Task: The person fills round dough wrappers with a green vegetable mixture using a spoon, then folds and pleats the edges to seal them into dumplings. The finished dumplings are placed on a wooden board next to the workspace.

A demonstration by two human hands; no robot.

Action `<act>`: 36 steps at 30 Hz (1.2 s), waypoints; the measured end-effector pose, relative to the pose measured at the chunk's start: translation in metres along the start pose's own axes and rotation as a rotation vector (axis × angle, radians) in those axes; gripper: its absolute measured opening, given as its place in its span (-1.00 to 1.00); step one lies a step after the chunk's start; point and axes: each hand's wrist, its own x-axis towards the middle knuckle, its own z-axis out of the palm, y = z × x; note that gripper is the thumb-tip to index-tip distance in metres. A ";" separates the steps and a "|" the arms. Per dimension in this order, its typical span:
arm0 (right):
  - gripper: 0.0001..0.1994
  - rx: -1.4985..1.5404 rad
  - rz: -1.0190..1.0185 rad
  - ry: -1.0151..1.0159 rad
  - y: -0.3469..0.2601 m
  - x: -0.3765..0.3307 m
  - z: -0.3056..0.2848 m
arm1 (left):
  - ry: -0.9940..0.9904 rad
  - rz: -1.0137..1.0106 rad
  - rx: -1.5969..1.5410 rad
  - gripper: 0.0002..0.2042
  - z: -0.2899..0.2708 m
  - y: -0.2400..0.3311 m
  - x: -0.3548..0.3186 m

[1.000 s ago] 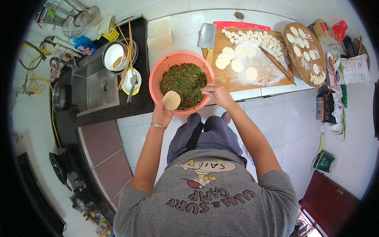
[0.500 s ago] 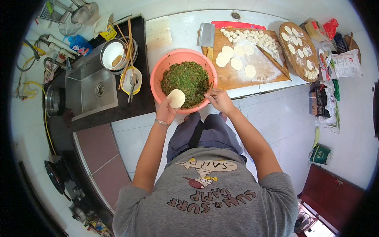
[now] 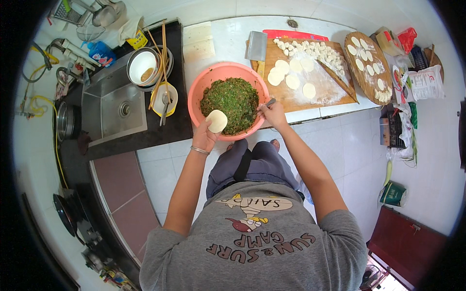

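Note:
My left hand holds a round dough wrapper at the near side of a pink basin. Green chopped filling is heaped inside that basin. Over the basin's right rim, my right hand is closed on a spoon. The spoon's metal handle sticks up past the fingers, while its lower end is hard to make out against the filling. More flat wrappers lie on a floured wooden board to the right, along with small dough pieces and a rolling pin.
A cleaver lies by the board's left edge. Farther right, a round wooden board bears several wrappers. On the left are a sink, stacked bowls, chopsticks and a yellow-and-white bowl with spoons.
My right hand has turned at the basin's right rim, and the spoon handle now shows above it. The left hand keeps the wrapper in nearly the same place. The view has shifted slightly.

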 end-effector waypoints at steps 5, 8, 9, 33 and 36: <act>-0.78 0.293 0.201 0.004 0.004 0.005 -0.010 | -0.007 0.010 0.002 -0.62 0.001 0.000 0.003; -0.80 0.453 0.221 -0.001 0.004 0.002 -0.025 | -0.022 0.000 -0.002 -0.62 0.010 0.001 0.005; -0.80 0.504 0.223 -0.004 0.003 0.001 -0.031 | -0.027 -0.005 -0.002 -0.62 0.014 0.000 0.006; -0.83 0.985 -0.275 -0.233 -0.044 -0.062 -0.098 | -0.430 -0.347 -0.263 -0.43 0.169 0.003 -0.016; -0.83 0.976 -0.235 -0.229 -0.037 -0.064 -0.104 | -0.433 -0.354 -0.252 -0.43 0.171 0.000 -0.014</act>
